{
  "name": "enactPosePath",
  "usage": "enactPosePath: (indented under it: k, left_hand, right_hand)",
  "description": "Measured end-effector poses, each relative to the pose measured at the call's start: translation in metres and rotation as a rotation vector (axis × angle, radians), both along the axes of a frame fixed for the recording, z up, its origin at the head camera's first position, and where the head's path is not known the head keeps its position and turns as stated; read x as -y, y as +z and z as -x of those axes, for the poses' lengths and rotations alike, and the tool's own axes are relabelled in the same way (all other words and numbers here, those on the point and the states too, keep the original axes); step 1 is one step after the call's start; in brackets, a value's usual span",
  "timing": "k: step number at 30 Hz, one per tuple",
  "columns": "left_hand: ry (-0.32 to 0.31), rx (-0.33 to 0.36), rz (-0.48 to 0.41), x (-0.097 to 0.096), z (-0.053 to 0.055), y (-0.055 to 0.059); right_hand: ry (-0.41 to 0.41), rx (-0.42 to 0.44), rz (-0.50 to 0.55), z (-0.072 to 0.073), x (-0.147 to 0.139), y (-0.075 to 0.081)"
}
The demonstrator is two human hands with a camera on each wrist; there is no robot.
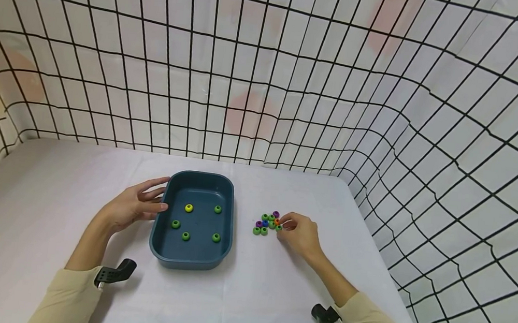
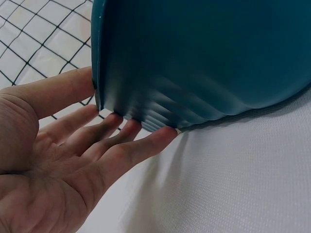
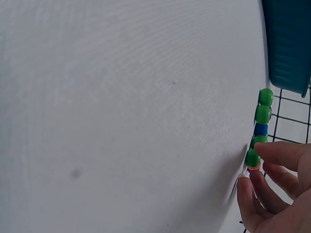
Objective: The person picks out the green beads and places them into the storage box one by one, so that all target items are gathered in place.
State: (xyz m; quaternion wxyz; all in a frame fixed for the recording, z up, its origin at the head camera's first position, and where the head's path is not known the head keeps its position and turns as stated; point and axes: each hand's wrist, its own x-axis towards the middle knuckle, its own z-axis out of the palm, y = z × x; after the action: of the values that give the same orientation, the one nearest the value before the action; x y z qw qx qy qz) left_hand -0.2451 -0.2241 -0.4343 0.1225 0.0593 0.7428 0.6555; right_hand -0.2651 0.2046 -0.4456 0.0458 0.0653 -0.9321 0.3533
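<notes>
Beads (mixed) L of R grip

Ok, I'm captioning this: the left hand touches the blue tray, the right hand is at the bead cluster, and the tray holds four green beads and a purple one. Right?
Not quite: the head view shows a yellow bead, not a purple one, with the four green beads in the blue tray. The rest holds.

Left hand at left: palm faces right, fingers extended, parted; left forearm angles far and right. Right hand at right: fingers bent; right forearm angles far and left.
</notes>
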Motion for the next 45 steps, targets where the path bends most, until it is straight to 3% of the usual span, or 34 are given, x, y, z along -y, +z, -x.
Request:
enactPosePath:
  k: [45]
  left_hand:
    - [-0.007,0.007,0.003,-0.0005,-0.0021,0.0022]
  right_hand:
    - [-0.007,-0.028,-0.008,0.0017,0.0061,-0.0030]
